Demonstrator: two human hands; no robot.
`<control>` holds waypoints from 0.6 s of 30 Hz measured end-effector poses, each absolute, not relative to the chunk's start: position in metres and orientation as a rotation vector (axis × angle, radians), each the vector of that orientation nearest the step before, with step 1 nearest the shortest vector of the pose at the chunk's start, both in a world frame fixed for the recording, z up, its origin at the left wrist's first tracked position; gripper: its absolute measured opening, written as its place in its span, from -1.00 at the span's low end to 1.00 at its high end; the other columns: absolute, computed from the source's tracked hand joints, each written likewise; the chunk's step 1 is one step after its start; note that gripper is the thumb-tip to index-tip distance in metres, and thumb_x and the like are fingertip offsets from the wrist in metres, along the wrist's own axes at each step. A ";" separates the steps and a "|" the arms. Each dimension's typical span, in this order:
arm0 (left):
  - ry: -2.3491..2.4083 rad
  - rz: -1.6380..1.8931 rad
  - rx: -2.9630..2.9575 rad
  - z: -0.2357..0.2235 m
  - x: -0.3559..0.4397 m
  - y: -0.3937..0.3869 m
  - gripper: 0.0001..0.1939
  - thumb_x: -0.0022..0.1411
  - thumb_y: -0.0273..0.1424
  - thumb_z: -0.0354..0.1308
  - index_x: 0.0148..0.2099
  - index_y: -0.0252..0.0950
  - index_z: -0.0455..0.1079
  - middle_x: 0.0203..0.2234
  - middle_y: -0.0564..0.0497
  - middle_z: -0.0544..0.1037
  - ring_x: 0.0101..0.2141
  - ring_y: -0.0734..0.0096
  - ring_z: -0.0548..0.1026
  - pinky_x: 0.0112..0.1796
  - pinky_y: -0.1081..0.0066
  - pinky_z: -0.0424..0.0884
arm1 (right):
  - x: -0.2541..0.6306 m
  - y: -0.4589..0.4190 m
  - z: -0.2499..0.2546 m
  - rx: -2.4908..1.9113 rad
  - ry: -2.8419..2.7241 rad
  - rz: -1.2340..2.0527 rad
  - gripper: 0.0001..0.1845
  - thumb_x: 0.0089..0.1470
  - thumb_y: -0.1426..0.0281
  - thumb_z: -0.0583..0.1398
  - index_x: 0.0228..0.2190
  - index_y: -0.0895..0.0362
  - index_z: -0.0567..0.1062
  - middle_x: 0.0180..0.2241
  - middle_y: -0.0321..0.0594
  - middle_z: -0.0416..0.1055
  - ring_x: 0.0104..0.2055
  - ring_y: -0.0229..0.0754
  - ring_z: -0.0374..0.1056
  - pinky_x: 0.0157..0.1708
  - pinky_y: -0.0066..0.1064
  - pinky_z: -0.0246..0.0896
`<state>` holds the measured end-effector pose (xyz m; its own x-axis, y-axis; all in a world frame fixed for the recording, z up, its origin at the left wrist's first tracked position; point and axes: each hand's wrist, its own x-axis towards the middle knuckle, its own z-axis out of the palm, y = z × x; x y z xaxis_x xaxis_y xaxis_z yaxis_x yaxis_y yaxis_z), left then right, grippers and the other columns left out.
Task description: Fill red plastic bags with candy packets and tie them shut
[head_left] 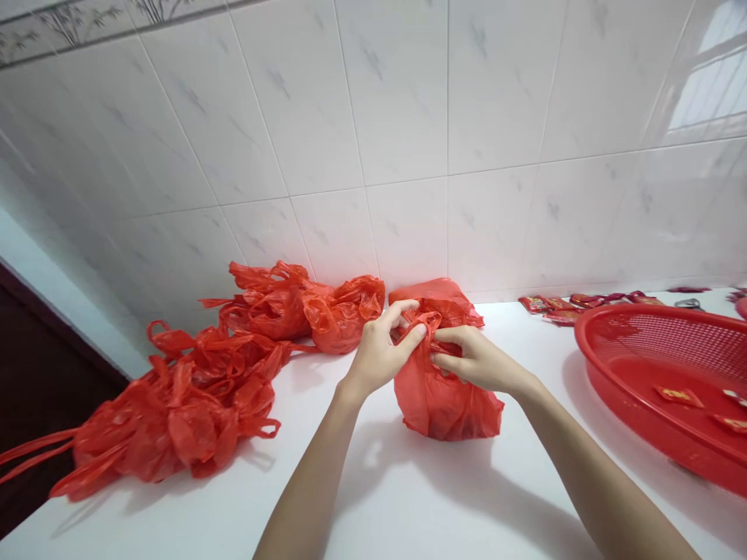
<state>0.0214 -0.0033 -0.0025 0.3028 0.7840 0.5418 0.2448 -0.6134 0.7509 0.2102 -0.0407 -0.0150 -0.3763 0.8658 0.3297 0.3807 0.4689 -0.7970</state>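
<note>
A red plastic bag stands on the white table in front of me, its lower part bulging and its top gathered. My left hand pinches the gathered top between thumb and fingers. From the other side, my right hand grips the bag just below the top, its fingertips partly hidden in the folds. What the bag contains cannot be seen. Right behind it, another red plastic bag lies near the wall.
Several filled red bags are heaped on the left, with more red bags along the tiled wall. At right stands a red plastic basket holding a few small packets. More red packets lie behind it on the table.
</note>
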 end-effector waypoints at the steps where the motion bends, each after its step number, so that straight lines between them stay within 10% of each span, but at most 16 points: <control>1: 0.901 1.282 2.045 -0.004 0.021 -0.002 -0.70 0.22 -0.28 0.27 0.00 -0.17 0.56 -0.48 0.07 0.53 -0.44 0.37 0.44 -0.36 0.43 0.31 | 0.211 -0.042 -0.013 -1.021 -1.979 0.776 -0.79 0.04 0.47 0.12 -0.57 0.10 0.21 -0.59 -0.41 0.14 -0.53 -0.31 0.05 -0.52 -0.42 -0.09; 9: 0.840 1.042 2.127 -0.001 0.020 -0.004 -0.53 0.34 -0.10 0.10 -0.52 -0.27 0.50 -0.64 0.08 0.37 -0.54 0.42 0.28 -0.46 0.40 0.17 | 0.222 -0.043 -0.007 -0.951 -1.996 0.600 -0.96 0.05 0.44 0.21 -0.40 0.11 0.50 -0.42 -0.28 0.43 -0.37 -0.20 0.27 -0.37 -0.38 0.15; 18: 0.571 0.688 1.719 -0.007 0.024 0.007 -0.63 0.14 -0.07 0.31 -0.44 -0.29 0.58 -0.49 -0.02 0.55 -0.39 0.35 0.44 -0.31 0.40 0.31 | 0.224 -0.051 0.001 -0.892 -1.945 0.450 -0.81 0.05 0.48 0.18 -0.27 0.04 0.53 -0.26 -0.21 0.54 -0.22 -0.08 0.42 -0.23 -0.28 0.33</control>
